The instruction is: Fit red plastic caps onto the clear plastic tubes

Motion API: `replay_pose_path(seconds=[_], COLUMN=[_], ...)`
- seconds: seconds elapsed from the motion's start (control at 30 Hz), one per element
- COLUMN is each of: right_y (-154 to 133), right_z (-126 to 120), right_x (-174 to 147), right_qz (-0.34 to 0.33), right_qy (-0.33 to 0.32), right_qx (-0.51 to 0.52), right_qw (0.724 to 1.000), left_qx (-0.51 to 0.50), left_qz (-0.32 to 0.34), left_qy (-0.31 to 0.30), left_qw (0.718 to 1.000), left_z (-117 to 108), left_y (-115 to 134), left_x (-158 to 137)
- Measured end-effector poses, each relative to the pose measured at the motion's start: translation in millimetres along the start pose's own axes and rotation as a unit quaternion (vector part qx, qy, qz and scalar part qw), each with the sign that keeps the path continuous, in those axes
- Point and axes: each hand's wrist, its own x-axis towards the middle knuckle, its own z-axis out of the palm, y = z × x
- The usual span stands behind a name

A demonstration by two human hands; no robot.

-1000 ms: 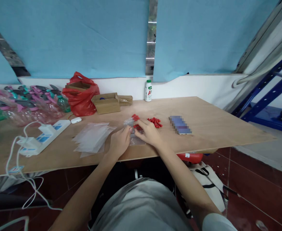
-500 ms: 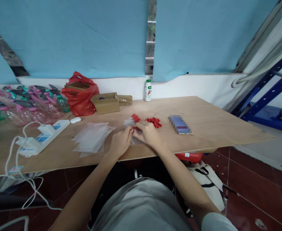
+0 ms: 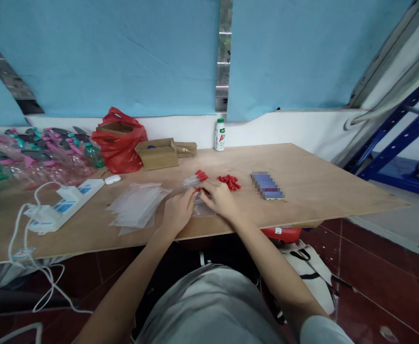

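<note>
My left hand [image 3: 178, 211] is closed in a pinch, and a small red cap-like end [image 3: 197, 189] shows at its fingertips. Against it, the curled fingers of my right hand [image 3: 221, 197] are closed too; what they grip is hidden. Thin clear rods [image 3: 204, 209] lie side by side on the table under the hands. Just beyond them rests a bundle of red-ended rods [image 3: 194, 178], their red ends pointing right and away. Loose red caps [image 3: 230, 182] are heaped beyond my right hand.
Clear plastic bags [image 3: 138, 205] lie left of my hands, near a power strip [image 3: 66, 205]. A phone [image 3: 267, 185] lies to the right. Along the back stand a white bottle [image 3: 220, 136], a cardboard box [image 3: 158, 155], a red bag [image 3: 123, 148] and several spray bottles [image 3: 48, 160].
Both hands stay in nearly the same place. The fingers have shifted slightly, and the red end now shows more clearly at the left fingertips.
</note>
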Motion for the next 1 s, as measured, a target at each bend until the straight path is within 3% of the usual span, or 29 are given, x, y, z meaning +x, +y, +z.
replay_pose_path(seconds=[0.43,1.0], right_y=[4,-6], right_z=[-1,0], right_x=[-1,0], right_qz=[0.004,0.045], right_qy=[-0.001,0.060], right_qx=[0.081,0.022], right_qw=[0.997,0.997], left_qx=[-0.057,-0.066], left_qz=[0.025,-0.013], left_qy=[0.014,0.029], left_qw=[0.998,0.997], left_z=[2,-1], left_y=[-11,-1], left_x=[0,2])
